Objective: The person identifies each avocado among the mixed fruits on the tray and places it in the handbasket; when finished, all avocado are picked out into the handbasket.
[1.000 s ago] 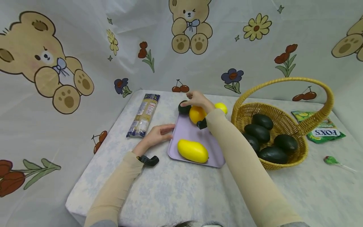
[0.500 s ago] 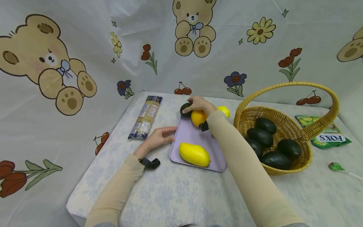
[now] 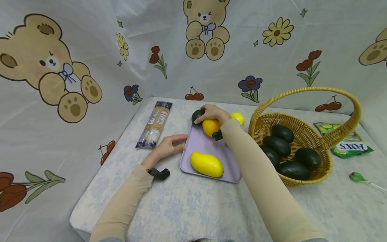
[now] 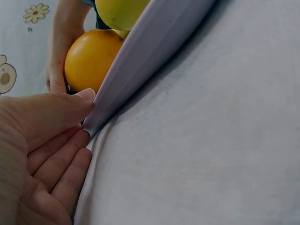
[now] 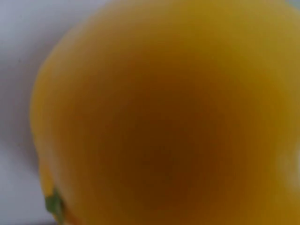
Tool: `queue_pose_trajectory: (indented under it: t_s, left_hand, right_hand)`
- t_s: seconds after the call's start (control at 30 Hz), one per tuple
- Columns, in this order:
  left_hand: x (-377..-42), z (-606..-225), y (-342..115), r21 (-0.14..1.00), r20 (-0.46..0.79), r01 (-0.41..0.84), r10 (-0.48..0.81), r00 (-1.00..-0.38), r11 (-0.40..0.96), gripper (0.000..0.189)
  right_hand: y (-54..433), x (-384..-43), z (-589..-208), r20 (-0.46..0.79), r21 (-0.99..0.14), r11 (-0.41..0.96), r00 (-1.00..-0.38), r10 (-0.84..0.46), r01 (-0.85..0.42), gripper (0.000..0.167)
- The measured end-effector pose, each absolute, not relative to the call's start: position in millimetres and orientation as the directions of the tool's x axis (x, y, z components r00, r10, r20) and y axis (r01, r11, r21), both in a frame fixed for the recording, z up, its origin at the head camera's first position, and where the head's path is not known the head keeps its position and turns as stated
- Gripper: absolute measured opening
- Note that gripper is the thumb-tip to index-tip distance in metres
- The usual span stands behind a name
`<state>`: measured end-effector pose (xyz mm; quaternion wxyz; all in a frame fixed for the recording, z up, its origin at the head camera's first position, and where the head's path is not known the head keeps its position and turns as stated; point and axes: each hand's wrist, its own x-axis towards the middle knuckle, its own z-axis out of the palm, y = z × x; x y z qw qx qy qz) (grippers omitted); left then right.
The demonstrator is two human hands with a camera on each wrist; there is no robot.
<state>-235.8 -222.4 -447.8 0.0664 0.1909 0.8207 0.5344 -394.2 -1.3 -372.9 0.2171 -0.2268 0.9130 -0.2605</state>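
My right hand [image 3: 213,112] reaches over the far end of a lilac tray [image 3: 199,143] and grips a dark green avocado [image 3: 197,117] at the far left corner, thumb on its near side. Under that hand sits an orange [image 3: 211,127], whose yellow-orange skin [image 5: 164,93] fills most of the right wrist view. My left hand [image 3: 169,146] rests at the tray's left edge, thumb and fingers touching it. In the left wrist view the thumb meets the tray's rim [image 4: 136,51]. A yellow mango [image 3: 207,164] lies in the tray's near end.
A lemon [image 3: 238,118] shows beyond the right forearm. The wicker basket [image 3: 328,161] on the right holds several avocados [image 3: 276,145]. Behind it lies a green FOX'S bag [image 3: 352,146], with a lollipop [image 3: 358,177] in front. A noodle pack [image 3: 155,126] lies at the left.
My right hand has come down onto the avocado and now grips it. The left hand stays at the tray's edge. The head view has shifted slightly.
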Motion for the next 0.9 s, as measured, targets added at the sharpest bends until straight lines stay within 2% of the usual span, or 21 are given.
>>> queue_pose_trajectory:
  t_s: [0.27,0.5,0.67,0.9]
  left_hand:
    - [-234.6,-447.2,-221.8,0.906,0.088,0.236,0.389,-0.917,0.352,0.050]
    - [-236.6,-447.2,-222.2,0.900,0.092,0.243,0.387,-0.918,0.362,0.050]
    - [-236.6,-446.4,-220.9,0.897,0.090,0.239,0.375,-0.922,0.371,0.050]
    - [-236.3,-448.2,-220.2,0.897,0.105,0.251,0.378,-0.920,0.363,0.049]
  right_hand:
    - [-3.2,-391.7,-373.5,-0.239,-0.568,0.749,-0.802,-0.547,-0.341,0.091]
    - [-6.2,-387.6,-351.5,-0.163,-0.632,0.682,-0.797,-0.582,-0.369,0.087]
    - [-5.4,-383.2,-326.3,-0.094,-0.671,0.615,-0.774,-0.626,-0.415,0.083]
    - [2.5,-370.1,-297.2,-0.029,-0.760,0.478,-0.713,-0.701,-0.440,0.083]
